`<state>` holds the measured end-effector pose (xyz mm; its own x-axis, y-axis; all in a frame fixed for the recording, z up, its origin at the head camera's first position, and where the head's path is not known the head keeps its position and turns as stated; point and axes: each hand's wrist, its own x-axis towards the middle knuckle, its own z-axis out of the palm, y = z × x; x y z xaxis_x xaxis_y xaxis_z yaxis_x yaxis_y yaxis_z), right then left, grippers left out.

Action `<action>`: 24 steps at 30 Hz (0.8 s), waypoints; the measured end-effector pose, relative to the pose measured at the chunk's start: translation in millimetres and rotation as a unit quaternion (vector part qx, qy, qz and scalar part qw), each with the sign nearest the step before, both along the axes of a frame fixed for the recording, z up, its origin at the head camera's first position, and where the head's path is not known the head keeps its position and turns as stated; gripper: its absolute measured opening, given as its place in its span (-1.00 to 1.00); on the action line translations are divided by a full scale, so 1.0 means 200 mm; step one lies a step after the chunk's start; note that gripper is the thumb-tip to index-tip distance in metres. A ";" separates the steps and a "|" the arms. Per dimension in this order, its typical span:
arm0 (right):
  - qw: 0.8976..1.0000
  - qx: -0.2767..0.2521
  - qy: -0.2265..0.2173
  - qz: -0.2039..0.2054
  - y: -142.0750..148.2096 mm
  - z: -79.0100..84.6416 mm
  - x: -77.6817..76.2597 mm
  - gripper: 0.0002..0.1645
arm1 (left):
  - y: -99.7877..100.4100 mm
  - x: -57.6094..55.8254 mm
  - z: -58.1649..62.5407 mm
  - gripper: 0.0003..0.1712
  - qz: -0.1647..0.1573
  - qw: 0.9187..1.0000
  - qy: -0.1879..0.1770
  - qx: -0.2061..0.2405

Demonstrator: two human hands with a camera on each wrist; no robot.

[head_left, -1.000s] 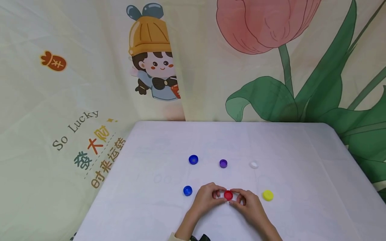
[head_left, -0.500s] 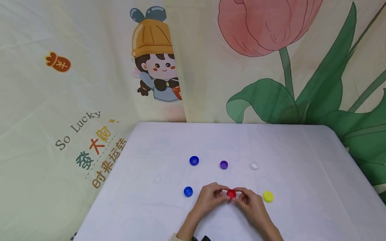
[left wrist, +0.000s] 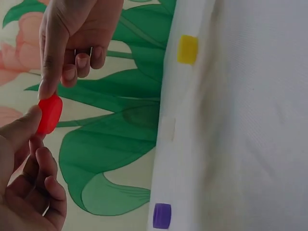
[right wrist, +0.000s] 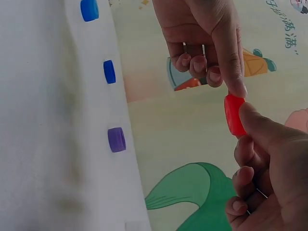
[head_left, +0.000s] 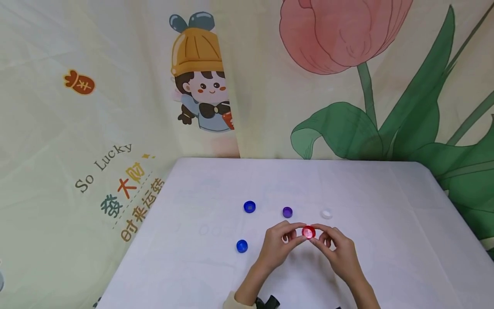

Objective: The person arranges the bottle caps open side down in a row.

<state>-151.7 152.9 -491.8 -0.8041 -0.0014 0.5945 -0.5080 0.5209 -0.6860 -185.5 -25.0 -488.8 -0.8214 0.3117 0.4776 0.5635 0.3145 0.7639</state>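
Note:
A red bottle cap (head_left: 308, 232) is held up off the white table between both hands, its round face towards the head camera. My left hand (head_left: 275, 245) pinches its left edge between thumb and forefinger. From the other side my right hand (head_left: 341, 252) pinches the right edge the same way. Both wrist views show the red cap edge-on, with thumbs pressed on its rim. A purple cap (head_left: 287, 212) lies just beyond the hands, and a yellow cap (left wrist: 187, 49) shows in the left wrist view, while the right hand hides it in the head view.
Two blue caps, one farther back (head_left: 249, 207) and one nearer (head_left: 242, 246), lie left of the hands. A whitish, see-through cap (head_left: 326, 213) lies behind the right hand. The white table (head_left: 193, 184) ends at a printed cloth backdrop (head_left: 258, 86).
Both hands have lifted the red cap off the table, moving it up and to the right in the head view. The right hand now covers the yellow cap there.

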 end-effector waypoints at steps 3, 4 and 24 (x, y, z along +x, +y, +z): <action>1.000 -0.009 0.013 -0.007 -0.01 0.07 0.03 -0.53 | 0.01 0.01 0.04 -0.69 -0.003 1.000 -0.004 0.006; 1.000 -0.011 0.016 -0.010 -0.02 0.10 0.04 -0.53 | 0.01 0.01 0.05 -0.69 -0.003 1.000 -0.004 0.008; 1.000 0.027 -0.005 -0.013 0.03 0.03 0.02 -0.52 | 0.01 0.01 0.07 -0.70 0.001 0.975 -0.211 0.066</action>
<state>-148.1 158.2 -486.0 -0.8105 -0.0116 0.5856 -0.4866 0.5698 -0.6622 -182.6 -23.2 -474.6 -0.9541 0.2682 0.1332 0.1903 0.1996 0.9612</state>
